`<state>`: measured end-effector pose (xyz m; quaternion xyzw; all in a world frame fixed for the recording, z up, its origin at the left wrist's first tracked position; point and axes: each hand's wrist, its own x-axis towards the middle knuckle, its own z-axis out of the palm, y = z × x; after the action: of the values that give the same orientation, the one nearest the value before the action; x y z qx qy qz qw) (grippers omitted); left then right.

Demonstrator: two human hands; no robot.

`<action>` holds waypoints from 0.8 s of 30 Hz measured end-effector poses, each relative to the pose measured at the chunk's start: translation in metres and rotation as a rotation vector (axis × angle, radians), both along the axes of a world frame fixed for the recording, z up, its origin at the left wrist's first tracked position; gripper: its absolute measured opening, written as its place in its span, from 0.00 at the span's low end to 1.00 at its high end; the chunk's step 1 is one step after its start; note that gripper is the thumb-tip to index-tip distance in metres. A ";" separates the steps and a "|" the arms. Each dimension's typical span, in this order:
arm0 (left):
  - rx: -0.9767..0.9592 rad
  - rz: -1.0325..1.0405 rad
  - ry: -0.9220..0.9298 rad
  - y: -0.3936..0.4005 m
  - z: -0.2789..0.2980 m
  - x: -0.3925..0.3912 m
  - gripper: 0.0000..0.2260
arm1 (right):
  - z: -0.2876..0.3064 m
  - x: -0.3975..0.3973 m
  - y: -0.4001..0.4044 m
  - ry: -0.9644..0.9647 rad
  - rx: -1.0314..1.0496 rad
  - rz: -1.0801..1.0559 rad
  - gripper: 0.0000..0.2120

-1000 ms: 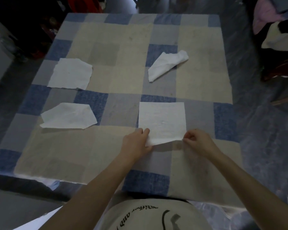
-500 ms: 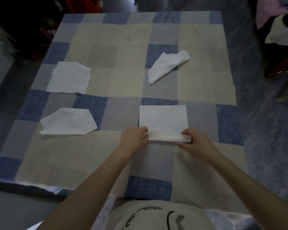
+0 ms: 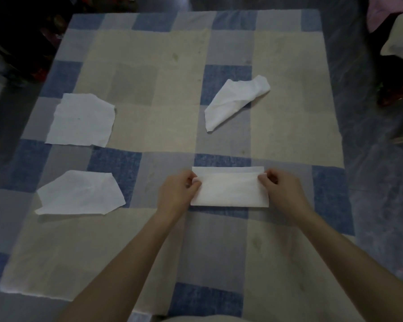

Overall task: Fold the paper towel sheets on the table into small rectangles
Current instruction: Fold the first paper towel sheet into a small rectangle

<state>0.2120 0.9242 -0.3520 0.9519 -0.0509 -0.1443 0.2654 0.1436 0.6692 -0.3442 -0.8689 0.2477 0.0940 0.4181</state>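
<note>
Lower centre of the frame, I'm watching both hands work one folded paper towel sheet (image 3: 229, 190) lying on the checked tablecloth (image 3: 172, 101). Left hand (image 3: 176, 192) pinches the sheet's left end, fingers curled around the upper flap near its far corner. Right hand (image 3: 283, 190) pinches the right end the same way, thumb and fingertips closed on the flap. Sheet reads as a wide rectangle, doubled over, with a thin strip of the under layer showing along its far edge. At left centre I see a flat, ragged-edged sheet (image 3: 82, 119), and below it, at lower left, a second flat sheet (image 3: 79, 194) with angled corners. Upper right of centre, a crumpled sheet (image 3: 235, 98) lies in a rough cone shape, well apart from the hands.
</note>
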 end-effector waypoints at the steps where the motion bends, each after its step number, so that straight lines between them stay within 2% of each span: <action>1: -0.009 0.018 -0.019 -0.001 -0.001 0.003 0.05 | -0.001 0.004 0.000 -0.005 -0.037 0.017 0.12; 9: -0.095 0.111 -0.022 -0.001 -0.008 0.015 0.03 | -0.010 0.016 0.000 -0.013 -0.123 -0.017 0.08; 14: -0.084 0.094 -0.040 -0.003 -0.011 0.018 0.02 | -0.011 0.019 -0.002 -0.008 -0.169 -0.031 0.09; 17: -0.083 0.080 -0.075 -0.004 -0.011 0.018 0.05 | -0.013 0.020 -0.003 -0.011 -0.177 -0.034 0.09; 18: -0.074 0.064 -0.142 -0.005 -0.012 0.017 0.07 | -0.014 0.020 -0.003 -0.010 -0.184 -0.032 0.09; 21: -0.018 -0.165 -0.468 -0.018 -0.020 0.006 0.12 | -0.014 0.021 -0.002 -0.005 -0.209 -0.015 0.09; 22: -0.032 -0.283 -0.528 -0.026 -0.024 0.001 0.13 | -0.014 0.021 -0.002 -0.005 -0.214 -0.014 0.10; 24: -0.061 -0.489 -0.515 -0.044 -0.032 -0.007 0.14 | -0.015 0.021 -0.002 0.001 -0.224 -0.005 0.09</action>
<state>0.2055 0.8798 -0.3838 0.9083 -0.3469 0.0427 0.2299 0.1645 0.6673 -0.3587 -0.9095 0.2592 0.0649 0.3184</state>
